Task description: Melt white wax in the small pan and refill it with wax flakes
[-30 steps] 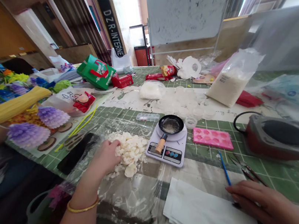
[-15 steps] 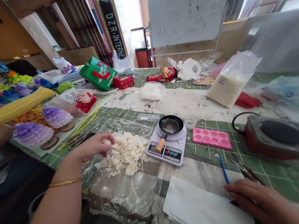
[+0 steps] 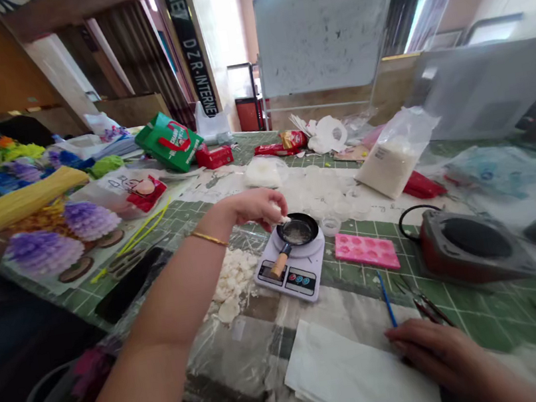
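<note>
My left hand (image 3: 259, 206) hovers just left of and above a small black pan (image 3: 297, 230) with a wooden handle, fingers pinched on a white chunk. The pan sits on a white kitchen scale (image 3: 291, 267). A pile of white chunks (image 3: 233, 283) lies on clear plastic wrap (image 3: 229, 348), partly hidden by my forearm. My right hand (image 3: 442, 357) rests flat on the table at the lower right, fingers together, beside a white paper sheet (image 3: 360, 379) and near a blue pen (image 3: 385, 291).
A pink mould (image 3: 366, 251) lies right of the scale, then a red hot plate (image 3: 467, 252). A bag of white granules (image 3: 390, 159), clear cups (image 3: 327, 189) and packets sit behind. Purple paper flowers (image 3: 66, 234), yellow stems and a black phone (image 3: 129, 285) are at left.
My left hand lifted off the white pile and moved right and up to the pan, carrying a chunk. My right hand stayed on the table.
</note>
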### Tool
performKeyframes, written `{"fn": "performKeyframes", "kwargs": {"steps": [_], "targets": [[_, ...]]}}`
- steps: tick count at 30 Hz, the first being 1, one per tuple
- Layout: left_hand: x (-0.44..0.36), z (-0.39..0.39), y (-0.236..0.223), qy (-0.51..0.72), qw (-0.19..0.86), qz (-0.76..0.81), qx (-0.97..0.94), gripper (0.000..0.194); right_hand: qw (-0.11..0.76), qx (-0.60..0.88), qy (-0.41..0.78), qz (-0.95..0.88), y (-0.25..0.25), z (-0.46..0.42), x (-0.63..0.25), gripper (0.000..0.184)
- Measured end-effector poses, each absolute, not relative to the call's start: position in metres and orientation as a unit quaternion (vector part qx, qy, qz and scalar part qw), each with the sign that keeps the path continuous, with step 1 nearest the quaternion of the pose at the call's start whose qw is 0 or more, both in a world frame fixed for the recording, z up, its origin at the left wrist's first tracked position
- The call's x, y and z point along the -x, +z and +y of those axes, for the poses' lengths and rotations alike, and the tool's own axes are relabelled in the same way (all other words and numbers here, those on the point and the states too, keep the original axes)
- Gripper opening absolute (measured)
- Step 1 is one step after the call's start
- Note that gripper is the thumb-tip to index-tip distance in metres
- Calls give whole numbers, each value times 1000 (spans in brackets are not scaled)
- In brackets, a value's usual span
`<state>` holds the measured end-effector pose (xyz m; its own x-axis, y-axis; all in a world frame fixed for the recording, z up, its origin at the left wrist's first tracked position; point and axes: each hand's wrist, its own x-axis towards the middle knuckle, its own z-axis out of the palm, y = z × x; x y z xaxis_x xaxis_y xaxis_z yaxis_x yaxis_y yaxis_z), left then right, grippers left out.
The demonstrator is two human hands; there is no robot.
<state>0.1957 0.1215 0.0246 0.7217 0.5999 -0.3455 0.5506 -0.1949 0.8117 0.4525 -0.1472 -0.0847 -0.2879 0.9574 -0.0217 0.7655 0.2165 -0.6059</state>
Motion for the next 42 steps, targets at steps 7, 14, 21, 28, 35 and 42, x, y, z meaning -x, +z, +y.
{"fn": "performKeyframes", "kwargs": {"steps": [7, 14, 21, 28, 35, 42], "targets": [[-239, 137, -4, -42, 417, 428, -801, 29, 191, 569, 249, -761, -84, -150, -454, 28], [-230, 138, -7, -19, 412, 426, -805, 40, 182, 565, 233, -770, -86, -152, -453, 27], [-202, 122, 7, 207, 300, 430, -826, 38, 172, 568, 225, -773, -84, -154, -455, 26], [-117, 106, 18, 177, 302, 506, -788, 42, 188, 557, 200, -783, -87, -155, -454, 22], [-62, 112, 2, -141, 159, 565, -797, 35, 159, 569, 236, -772, -91, -156, -453, 24], [-73, 103, -28, -177, 97, 550, -810, 29, 151, 565, 272, -764, -99, -153, -456, 26]]}}
